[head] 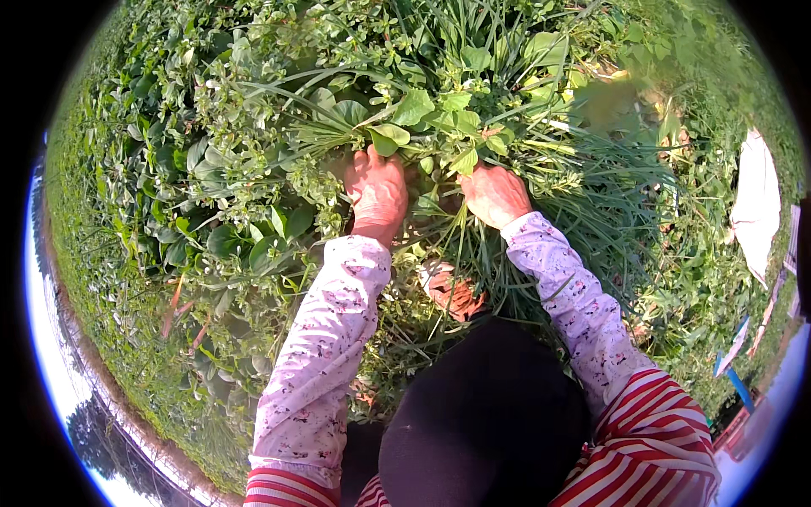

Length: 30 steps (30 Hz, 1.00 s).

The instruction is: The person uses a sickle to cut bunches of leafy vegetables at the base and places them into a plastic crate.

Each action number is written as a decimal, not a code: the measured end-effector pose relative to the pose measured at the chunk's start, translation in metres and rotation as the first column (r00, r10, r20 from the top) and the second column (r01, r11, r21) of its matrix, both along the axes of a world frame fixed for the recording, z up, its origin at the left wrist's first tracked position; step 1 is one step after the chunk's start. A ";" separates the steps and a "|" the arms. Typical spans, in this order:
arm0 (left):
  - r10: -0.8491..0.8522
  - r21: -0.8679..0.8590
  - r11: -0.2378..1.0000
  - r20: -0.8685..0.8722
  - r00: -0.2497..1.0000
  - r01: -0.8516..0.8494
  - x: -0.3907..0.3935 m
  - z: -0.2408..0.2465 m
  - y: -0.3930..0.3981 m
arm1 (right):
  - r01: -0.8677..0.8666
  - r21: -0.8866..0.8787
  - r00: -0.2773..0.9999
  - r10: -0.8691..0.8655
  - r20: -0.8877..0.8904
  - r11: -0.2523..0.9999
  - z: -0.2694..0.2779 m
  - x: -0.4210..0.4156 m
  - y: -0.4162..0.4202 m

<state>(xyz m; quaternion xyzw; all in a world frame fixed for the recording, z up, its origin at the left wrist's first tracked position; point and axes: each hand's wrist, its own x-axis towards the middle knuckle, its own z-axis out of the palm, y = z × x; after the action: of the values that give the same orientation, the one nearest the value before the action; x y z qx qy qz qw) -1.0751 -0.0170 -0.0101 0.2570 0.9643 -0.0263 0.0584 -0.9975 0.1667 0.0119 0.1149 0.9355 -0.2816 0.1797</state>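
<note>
My left hand [378,190] reaches down among green weeds, back of the hand up and fingers curled. Narrow grass-like leaves [326,132] fan out just beyond its fingertips, and a rounded leaf [384,143] covers part of them. To the right, my right hand [495,195] is bent inward against broad-leaved stems [466,120]; its fingers are hidden under foliage. A thick spread of long, thin green leaves [608,184] lies beside and beyond the right wrist. Whether either hand grips a stem cannot be made out.
Dense low weeds [215,146] fill the left side. Below the hands lies a reddish-brown, crumpled-looking thing [457,293], near my dark-clothed knee [481,405]. A white sheet-like piece [755,206] rests on the plants at far right, with a blue strip [739,386] below it.
</note>
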 end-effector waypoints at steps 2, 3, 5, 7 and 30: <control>0.020 -0.028 0.999 0.024 1.000 -0.019 0.001 0.001 -0.005 | 0.008 -0.026 0.999 -0.009 -0.036 1.000 -0.004 0.007 -0.004; 0.034 -0.040 0.999 0.049 0.998 -0.032 0.002 0.005 -0.002 | 0.024 -0.037 0.998 -0.026 -0.062 0.999 -0.001 0.010 -0.003; 0.057 -0.063 0.997 0.098 0.993 -0.051 0.004 0.012 0.003 | 0.026 -0.008 1.000 -0.026 -0.007 1.000 -0.001 0.013 0.000; 0.087 -0.063 0.995 0.135 0.987 -0.079 0.004 0.011 0.004 | 0.009 0.040 1.000 -0.009 -0.010 0.999 -0.002 0.012 -0.001; 0.031 0.120 0.992 -0.023 0.999 -0.029 0.016 -0.015 -0.026 | -0.116 0.097 0.984 0.101 0.148 0.988 -0.003 -0.002 -0.010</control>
<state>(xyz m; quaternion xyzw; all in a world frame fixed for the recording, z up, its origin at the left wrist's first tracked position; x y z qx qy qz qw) -1.0589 -0.0425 -0.0249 0.2452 0.9685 0.0293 0.0314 -0.9992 0.1563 0.0094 0.0926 0.9387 -0.2127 0.2549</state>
